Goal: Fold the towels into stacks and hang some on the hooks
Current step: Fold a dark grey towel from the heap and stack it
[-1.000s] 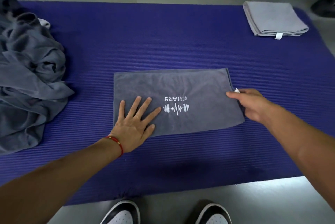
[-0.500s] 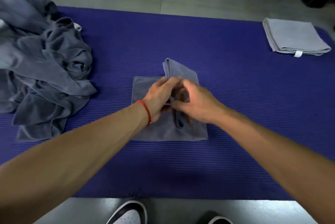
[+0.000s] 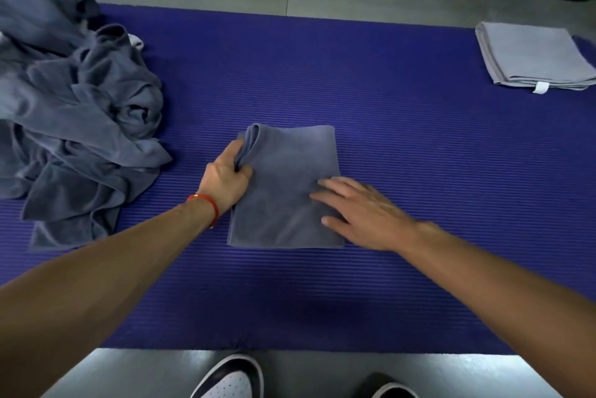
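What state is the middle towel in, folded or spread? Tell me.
Folded: the middle towel is a compact layered rectangle, left hand gripping its doubled edge.

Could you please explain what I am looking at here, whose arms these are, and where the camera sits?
No machine here: a person wears a camera on the head, looking down at their own arms. On the blue mat lies a grey towel, folded to a small rectangle. The left hand grips its left edge, where the cloth bunches; the right hand lies flat on it with straight fingers. At the left sits a heap of unfolded towels; at the far right, a finished folded towel. The shoes below are the person's own.
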{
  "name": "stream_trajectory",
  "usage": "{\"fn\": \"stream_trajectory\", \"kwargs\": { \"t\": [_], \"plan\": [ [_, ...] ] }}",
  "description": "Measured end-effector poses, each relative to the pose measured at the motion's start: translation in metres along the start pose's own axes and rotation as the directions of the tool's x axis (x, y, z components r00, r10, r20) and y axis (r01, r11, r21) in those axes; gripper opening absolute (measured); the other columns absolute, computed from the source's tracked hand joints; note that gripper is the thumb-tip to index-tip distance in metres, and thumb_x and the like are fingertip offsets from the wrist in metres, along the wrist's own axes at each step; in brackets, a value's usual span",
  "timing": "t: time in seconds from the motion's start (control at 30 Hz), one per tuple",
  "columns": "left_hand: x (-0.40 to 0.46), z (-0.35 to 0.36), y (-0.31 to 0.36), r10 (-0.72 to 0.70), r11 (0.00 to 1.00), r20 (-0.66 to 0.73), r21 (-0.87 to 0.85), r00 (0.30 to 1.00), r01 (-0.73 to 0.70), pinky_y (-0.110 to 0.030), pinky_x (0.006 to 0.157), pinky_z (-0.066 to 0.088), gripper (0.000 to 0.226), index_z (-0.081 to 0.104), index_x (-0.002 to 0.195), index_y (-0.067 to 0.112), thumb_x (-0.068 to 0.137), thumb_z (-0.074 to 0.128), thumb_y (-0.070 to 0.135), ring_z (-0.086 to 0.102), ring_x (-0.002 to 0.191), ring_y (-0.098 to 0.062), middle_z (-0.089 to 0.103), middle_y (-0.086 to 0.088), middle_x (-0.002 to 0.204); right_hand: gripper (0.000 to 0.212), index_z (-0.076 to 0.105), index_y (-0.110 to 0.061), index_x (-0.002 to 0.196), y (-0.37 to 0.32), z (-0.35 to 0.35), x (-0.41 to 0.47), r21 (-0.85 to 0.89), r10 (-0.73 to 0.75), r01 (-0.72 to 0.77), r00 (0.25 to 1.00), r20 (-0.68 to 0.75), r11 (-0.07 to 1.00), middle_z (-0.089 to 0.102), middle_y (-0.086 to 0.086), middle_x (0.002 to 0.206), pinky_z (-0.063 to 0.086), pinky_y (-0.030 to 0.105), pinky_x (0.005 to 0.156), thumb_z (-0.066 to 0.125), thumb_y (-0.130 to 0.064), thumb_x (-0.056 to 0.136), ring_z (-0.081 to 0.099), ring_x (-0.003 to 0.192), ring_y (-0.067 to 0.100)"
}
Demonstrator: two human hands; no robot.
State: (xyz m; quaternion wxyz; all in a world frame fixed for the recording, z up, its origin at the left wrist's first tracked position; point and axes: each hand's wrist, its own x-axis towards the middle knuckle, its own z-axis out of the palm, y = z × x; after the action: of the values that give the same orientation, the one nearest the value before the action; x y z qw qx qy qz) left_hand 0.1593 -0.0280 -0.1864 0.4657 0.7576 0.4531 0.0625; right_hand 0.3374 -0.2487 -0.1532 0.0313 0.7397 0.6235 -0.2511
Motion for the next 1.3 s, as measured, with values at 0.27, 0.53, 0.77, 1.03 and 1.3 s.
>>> {"fn": "stream_trajectory", "kwargs": {
  "t": [0.27, 0.53, 0.77, 1.03, 1.3],
  "plan": [
    [0.024, -0.003, 0.013, 0.041, 0.999, -0.17, 0.007, 0.985, -0.04, -0.021, 0.079, 0.042, 0.044, 0.057, 0.134, 0.024, 0.093, 0.065, 0.037, 0.061, 0.092, -0.013, 0.062, 0.012, 0.092, 0.074, -0.008, -0.037, 0.162, 0.023, -0.014, 0.063, 0.052, 0.091, -0.092, 0.995, 0.03, 0.994, -0.021, -0.007, 0.169, 0.009, 0.053, 0.127, 0.04, -0.048, 0.107, -0.02, 0.155, 0.018],
    [0.04, -0.001, -0.002, 0.345, 0.832, -0.117, 0.497, 0.931, -0.246, -0.047, 0.089, 0.045, 0.065, 0.042, 0.144, 0.019, 0.083, 0.066, 0.019, 0.05, 0.11, -0.035, 0.053, -0.015, 0.12, 0.08, 0.037, -0.007, 0.149, -0.011, 0.013, 0.039, 0.075, 0.482, -0.485, 0.815, -0.322, 0.871, 0.026, 0.016, 0.159, 0.03, 0.054, 0.117, 0.052, -0.064, 0.094, 0.02, 0.149, 0.036],
    [0.069, -0.005, 0.048, 0.199, 0.757, 0.348, 0.539, 0.916, -0.369, -0.04, 0.114, 0.031, 0.082, 0.033, 0.156, 0.012, 0.083, 0.065, 0.029, 0.044, 0.137, -0.038, 0.05, -0.021, 0.146, 0.059, 0.056, -0.016, 0.123, -0.045, 0.041, 0.002, 0.33, 0.671, -0.604, 0.729, -0.139, 0.725, 0.053, 0.004, 0.125, 0.032, 0.047, 0.098, 0.053, -0.066, 0.091, 0.043, 0.121, 0.028],
    [0.079, -0.022, 0.082, -0.086, 0.725, 0.459, 0.638, 0.884, -0.26, -0.03, 0.085, 0.047, 0.041, 0.068, 0.118, 0.021, 0.079, 0.08, 0.029, 0.064, 0.102, -0.02, 0.07, 0.0, 0.114, 0.031, 0.049, -0.022, 0.115, -0.039, 0.015, -0.01, 0.822, 0.71, -0.398, 0.704, -0.011, 0.407, 0.062, -0.008, 0.095, 0.043, 0.022, 0.069, 0.067, -0.039, 0.095, 0.06, 0.083, 0.009],
    [0.004, 0.023, 0.044, -0.119, 0.963, 0.647, -0.11, 0.753, 0.247, -0.038, 0.097, 0.056, 0.04, 0.066, 0.122, 0.008, 0.085, 0.08, 0.017, 0.071, 0.109, -0.021, 0.074, -0.009, 0.118, 0.061, 0.05, -0.018, 0.132, 0.082, -0.048, -0.005, 0.899, 0.895, -0.273, 0.386, -0.224, 0.343, 0.062, -0.002, 0.115, 0.049, 0.035, 0.099, 0.074, -0.05, 0.086, 0.062, 0.107, 0.019]
  ]
}}
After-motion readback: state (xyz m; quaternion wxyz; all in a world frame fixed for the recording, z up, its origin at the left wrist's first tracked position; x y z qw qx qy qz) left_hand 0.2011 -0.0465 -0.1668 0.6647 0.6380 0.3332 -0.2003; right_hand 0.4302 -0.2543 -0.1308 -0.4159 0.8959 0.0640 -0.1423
